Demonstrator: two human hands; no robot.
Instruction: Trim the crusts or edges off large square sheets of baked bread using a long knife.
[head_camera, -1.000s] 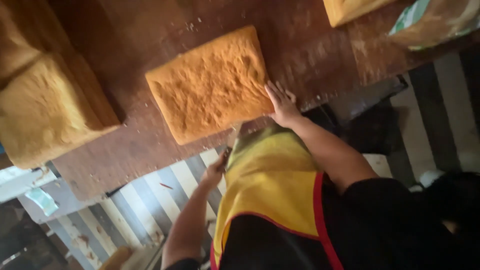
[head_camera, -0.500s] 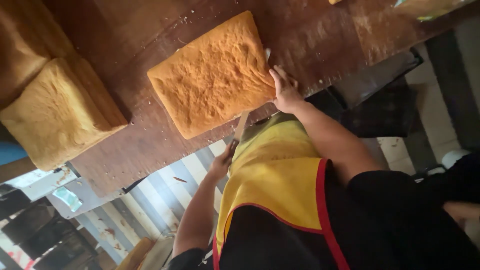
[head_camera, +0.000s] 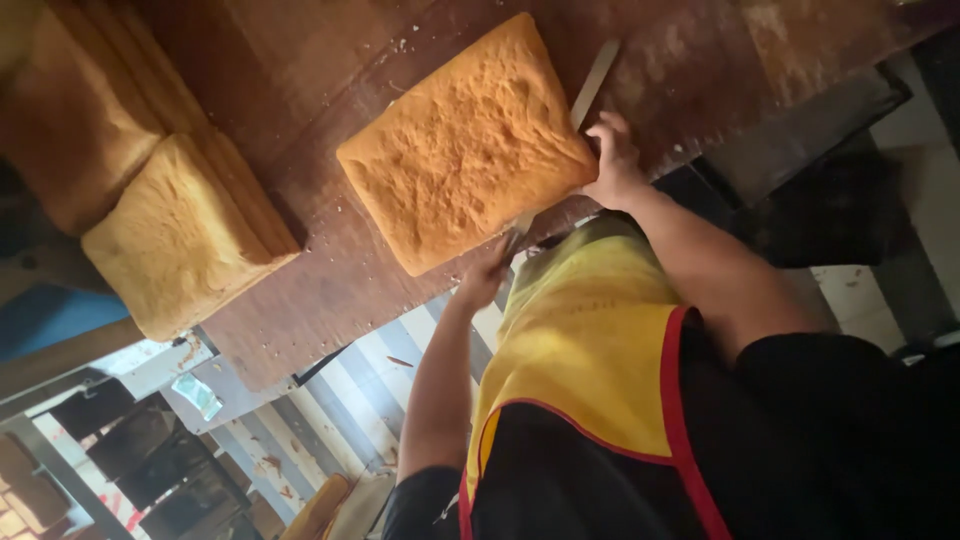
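Starting nearest: yellow apron (head_camera: 590, 340) with red trim over a dark top fills the lower right, and both bare forearms reach from it to the counter (head_camera: 330, 270) edge. Left hand (head_camera: 485, 278) sits low at the near corner of the big square loaf (head_camera: 460, 145), fingers closed round the handle of a long knife (head_camera: 594, 82); the handle itself is mostly hidden in the grip. Right hand (head_camera: 615, 165) is on the same side of the loaf, further along, fingers bent and pressed against the crust edge, steadying it and gripping nothing. The loaf lies flat on the dark wooden counter, golden and pebbly on top, near the person's edge. What changed: a second ago no blade showed past the loaf; now the blade tip pokes out beyond the far corner, and the right hand has slid further up that side. My read is that the knife now spans the full length of that side, so the cut along the edge is well under way. Crumbs (head_camera: 405, 45) are scattered just beyond. Farther left, well apart, a second loaf (head_camera: 175, 245) leans against a darker stack of loaves (head_camera: 70, 130). Striped floor (head_camera: 350, 390) shows below the counter edge.
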